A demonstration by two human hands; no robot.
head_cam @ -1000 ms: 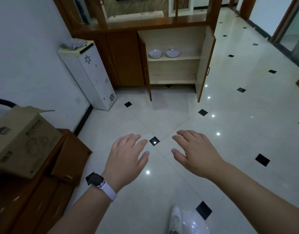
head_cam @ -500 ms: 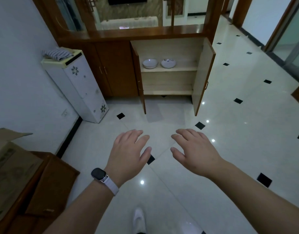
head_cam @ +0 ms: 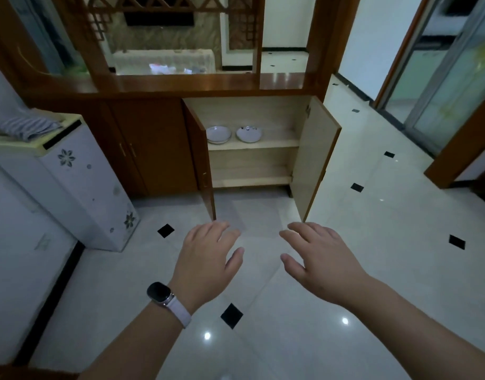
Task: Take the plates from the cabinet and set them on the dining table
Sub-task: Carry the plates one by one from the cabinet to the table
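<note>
Two pale plates sit side by side on the upper shelf of an open wooden cabinet (head_cam: pixel 253 158): the left plate (head_cam: pixel 218 134) and the right plate (head_cam: pixel 249 133). Both cabinet doors stand wide open. My left hand (head_cam: pixel 207 263), with a watch on its wrist, and my right hand (head_cam: pixel 319 259) are held out palm down over the floor, well short of the cabinet. Both hands are empty with fingers spread. No dining table is in view.
A white floral-patterned unit (head_cam: pixel 79 182) with a folded striped cloth (head_cam: pixel 24 127) on top stands against the left wall. Glossy white floor tiles with black diamond insets (head_cam: pixel 231 315) lie between me and the cabinet. A sliding glass door (head_cam: pixel 452 75) is at the right.
The view has moved closer to the cabinet, which now looks larger. The cardboard box and wooden furniture at the left have dropped out of view. Both hands stay open.
</note>
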